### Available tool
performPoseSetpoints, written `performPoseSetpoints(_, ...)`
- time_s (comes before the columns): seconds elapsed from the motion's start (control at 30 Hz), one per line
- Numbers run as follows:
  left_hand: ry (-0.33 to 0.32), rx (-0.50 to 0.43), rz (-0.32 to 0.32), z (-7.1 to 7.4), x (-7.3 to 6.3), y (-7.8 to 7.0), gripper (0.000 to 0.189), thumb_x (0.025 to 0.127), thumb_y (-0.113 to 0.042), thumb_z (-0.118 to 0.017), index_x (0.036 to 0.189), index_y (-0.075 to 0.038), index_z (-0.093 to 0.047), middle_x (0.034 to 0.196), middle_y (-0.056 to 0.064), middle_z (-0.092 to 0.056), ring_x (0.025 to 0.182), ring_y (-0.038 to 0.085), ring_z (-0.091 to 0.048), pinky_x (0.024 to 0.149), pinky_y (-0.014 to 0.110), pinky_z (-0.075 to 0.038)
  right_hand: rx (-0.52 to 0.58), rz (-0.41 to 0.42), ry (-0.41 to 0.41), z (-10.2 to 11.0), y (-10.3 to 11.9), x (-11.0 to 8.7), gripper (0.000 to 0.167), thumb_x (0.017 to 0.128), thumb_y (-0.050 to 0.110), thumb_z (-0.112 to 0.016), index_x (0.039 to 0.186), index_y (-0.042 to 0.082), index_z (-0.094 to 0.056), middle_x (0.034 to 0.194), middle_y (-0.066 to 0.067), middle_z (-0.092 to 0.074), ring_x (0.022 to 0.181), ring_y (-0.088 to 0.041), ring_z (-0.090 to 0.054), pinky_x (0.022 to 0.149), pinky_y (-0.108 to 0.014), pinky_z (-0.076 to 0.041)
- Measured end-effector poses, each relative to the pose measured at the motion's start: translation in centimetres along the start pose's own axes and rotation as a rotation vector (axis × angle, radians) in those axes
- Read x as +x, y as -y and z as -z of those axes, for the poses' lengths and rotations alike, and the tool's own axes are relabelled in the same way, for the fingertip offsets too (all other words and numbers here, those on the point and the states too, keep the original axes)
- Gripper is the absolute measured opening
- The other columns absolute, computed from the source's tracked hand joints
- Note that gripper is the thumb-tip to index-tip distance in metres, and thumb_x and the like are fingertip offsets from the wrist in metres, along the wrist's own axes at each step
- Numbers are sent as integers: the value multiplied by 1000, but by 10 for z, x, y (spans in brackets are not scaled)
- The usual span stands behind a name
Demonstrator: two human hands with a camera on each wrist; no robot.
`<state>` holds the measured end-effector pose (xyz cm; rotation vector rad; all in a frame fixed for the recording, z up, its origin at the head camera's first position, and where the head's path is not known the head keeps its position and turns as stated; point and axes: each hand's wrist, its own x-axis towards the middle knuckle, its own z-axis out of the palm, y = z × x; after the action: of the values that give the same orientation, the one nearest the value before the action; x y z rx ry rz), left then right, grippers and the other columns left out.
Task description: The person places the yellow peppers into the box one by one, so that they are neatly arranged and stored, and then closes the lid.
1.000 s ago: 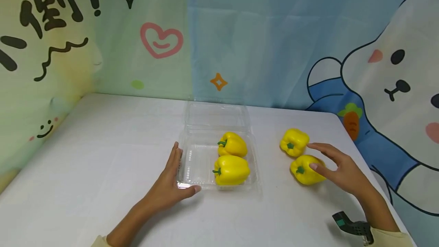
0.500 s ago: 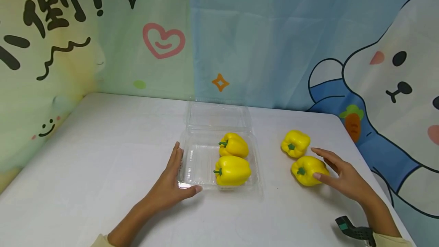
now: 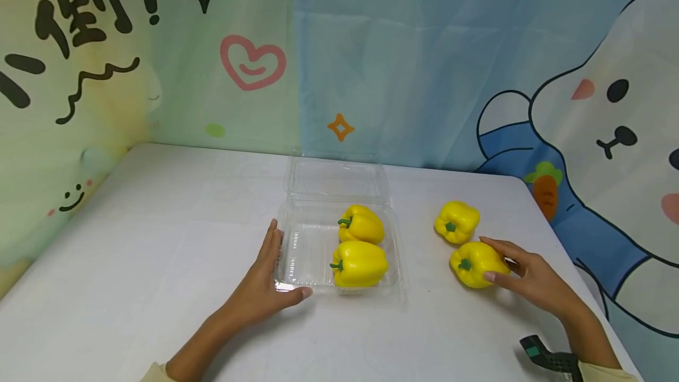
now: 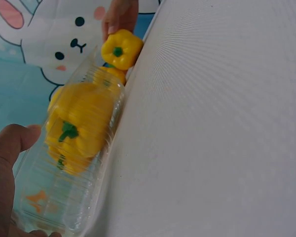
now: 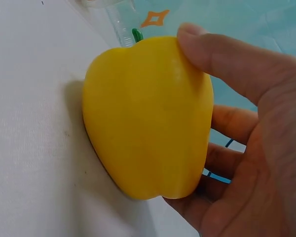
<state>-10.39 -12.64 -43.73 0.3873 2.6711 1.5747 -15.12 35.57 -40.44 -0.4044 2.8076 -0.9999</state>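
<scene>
My right hand holds the nearer of two yellow bell peppers on the right, thumb on one side and fingers round the other. It rests on the table in the right wrist view, thumb at its top. Just behind it sits another yellow bell pepper. My left hand rests against the front left corner of a clear plastic container, fingers straight along its side and thumb along its front. Inside, on the right, lie a front bell pepper and a back one, stems leftward.
The container's clear lid lies folded back towards the wall. A white table carries everything. A printed cloth backdrop rises behind it. A black wrist strap sits at the right forearm.
My right hand has shifted slightly, and its fingers have come down and closed round the nearer right bell pepper. My left hand and the container have stayed in place.
</scene>
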Motion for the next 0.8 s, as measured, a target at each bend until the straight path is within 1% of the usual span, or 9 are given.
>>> performPoseSetpoints(0.1, 0, 3, -3, 0, 0, 0, 122, 73, -43, -84, 157, -7, -3, 161, -5, 10, 147, 26, -8, 112, 53, -20, 2, -16, -1, -1, 1, 0, 65, 90, 25, -71, 145, 0, -43, 142, -30, -41, 127, -51, -38, 95, -66, -35)
performPoseSetpoints(0.2, -1, 6, -3, 0, 0, 0, 121, 73, -44, -83, 156, -6, -4, 162, -3, 10, 147, 27, -7, 112, 53, -20, -8, -32, -10, -2, 2, 1, 67, 90, 27, -71, 145, 1, -44, 142, -30, -41, 126, -50, -38, 96, -66, -35)
performPoseSetpoints(0.37, 3, 9, -3, 0, 0, 0, 121, 73, -43, -84, 156, -3, -5, 162, 2, 9, 147, 28, -6, 111, 53, -20, -30, -44, -25, -3, 4, -1, 67, 89, 28, -72, 144, 0, -45, 142, -29, -42, 126, -49, -40, 96, -63, -36)
performPoseSetpoints(0.5, 0, 11, -6, -1, 1, -1, 121, 72, -43, -84, 155, -3, -5, 162, 4, 9, 147, 28, -7, 111, 53, -21, -31, -38, -42, -4, 10, -3, 67, 89, 28, -73, 144, 1, -45, 142, -29, -43, 127, -48, -40, 96, -61, -36)
performPoseSetpoints(0.6, -1, 13, -5, 0, 1, -1, 121, 72, -42, -84, 155, -2, -6, 162, 4, 9, 147, 29, -7, 111, 53, -21, -29, -29, -71, -6, 15, -3, 68, 88, 27, -73, 144, 2, -45, 142, -28, -43, 127, -47, -40, 95, -58, -37)
performPoseSetpoints(0.67, 1, 15, -2, 0, 1, -1, 121, 72, -42, -84, 155, -2, -6, 162, 4, 9, 147, 29, -7, 111, 53, -21, -28, -16, -96, -8, 18, -4, 67, 88, 27, -74, 144, 4, -46, 141, -26, -44, 127, -45, -42, 99, -42, -42)
performPoseSetpoints(0.73, 1, 16, -1, 0, 1, -2, 121, 72, -41, -84, 155, -1, -6, 162, 4, 9, 147, 28, -6, 111, 53, -20, -21, 17, -123, -11, 22, -4, 64, 88, 24, -74, 143, 4, -48, 140, -23, -47, 125, -39, -44, 97, -23, -42)
performPoseSetpoints(0.8, 2, 12, 3, 0, 1, -2, 121, 72, -41, -85, 155, -1, -6, 162, 3, 9, 147, 28, -7, 111, 52, -21, -8, 56, -145, -14, 25, -4, 62, 88, 22, -75, 142, 5, -50, 138, -20, -50, 125, -23, -46, 91, -7, -36)
